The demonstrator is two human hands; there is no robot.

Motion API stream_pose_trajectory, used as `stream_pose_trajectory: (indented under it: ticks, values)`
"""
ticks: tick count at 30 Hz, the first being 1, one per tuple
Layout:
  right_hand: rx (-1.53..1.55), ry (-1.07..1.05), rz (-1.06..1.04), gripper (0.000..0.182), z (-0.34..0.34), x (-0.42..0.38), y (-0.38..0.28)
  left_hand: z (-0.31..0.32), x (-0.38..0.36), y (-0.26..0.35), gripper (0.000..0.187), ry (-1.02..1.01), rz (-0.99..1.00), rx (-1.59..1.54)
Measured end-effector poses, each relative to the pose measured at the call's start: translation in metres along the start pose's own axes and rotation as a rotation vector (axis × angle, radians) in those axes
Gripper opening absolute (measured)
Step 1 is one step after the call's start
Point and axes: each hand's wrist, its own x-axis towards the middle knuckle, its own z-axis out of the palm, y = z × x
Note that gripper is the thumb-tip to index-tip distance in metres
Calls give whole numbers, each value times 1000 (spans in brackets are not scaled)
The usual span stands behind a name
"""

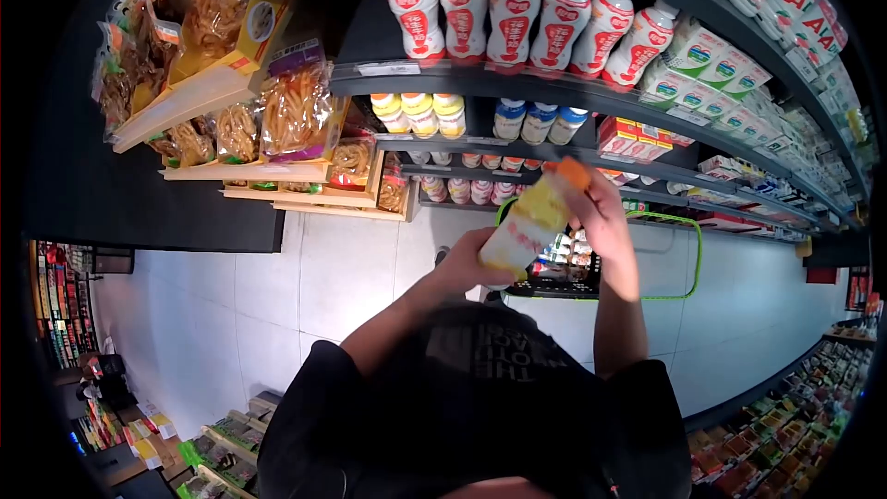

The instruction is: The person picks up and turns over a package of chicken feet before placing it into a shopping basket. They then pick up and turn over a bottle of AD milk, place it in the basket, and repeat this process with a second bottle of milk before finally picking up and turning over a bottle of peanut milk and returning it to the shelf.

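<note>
A yellow-and-white bottle with an orange cap is held tilted in front of my chest, its cap end up and to the right. My left hand is closed around its lower part. Near the top, my right hand grips the bottle by its neck and cap; the exact finger placement is slightly blurred. Below and partly behind the bottle is a black shopping basket with a bright green handle. Several small packaged items show inside the basket, partly hidden by my hands and the bottle.
Ahead, a dark shelf holds several white-and-red bottles, yellow-capped bottles, blue-capped bottles and green-and-white cartons. Bagged snacks sit on wooden tiers at left, beside a dark panel. Pale floor tiles lie below.
</note>
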Motion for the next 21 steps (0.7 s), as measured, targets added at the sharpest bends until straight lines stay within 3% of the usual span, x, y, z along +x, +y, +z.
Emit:
stream_pose_trajectory:
  ticks: [1, 4, 8, 14, 17, 21]
  values:
    - [131, -2, 11, 35, 18, 9, -2, 2, -10, 16, 65, 9, 63, -84]
    - [439, -51, -10, 40, 61, 27, -9, -16, -15, 39, 71, -418, -21, -530]
    - [677, -59, 3, 47, 103, 43, 2, -38, -19, 51, 74, -511, 86, -596]
    - [798, -79, 16, 54, 134, 62, 6, -62, -33, 68, 72, -364, 83, -449]
    - [704, -59, -3, 52, 133, 60, 8, -67, -29, 60, 65, -339, 109, -420]
    - [472, 141, -38, 40, 130, 54, -6, -62, -19, 63, 61, -29, 216, 71]
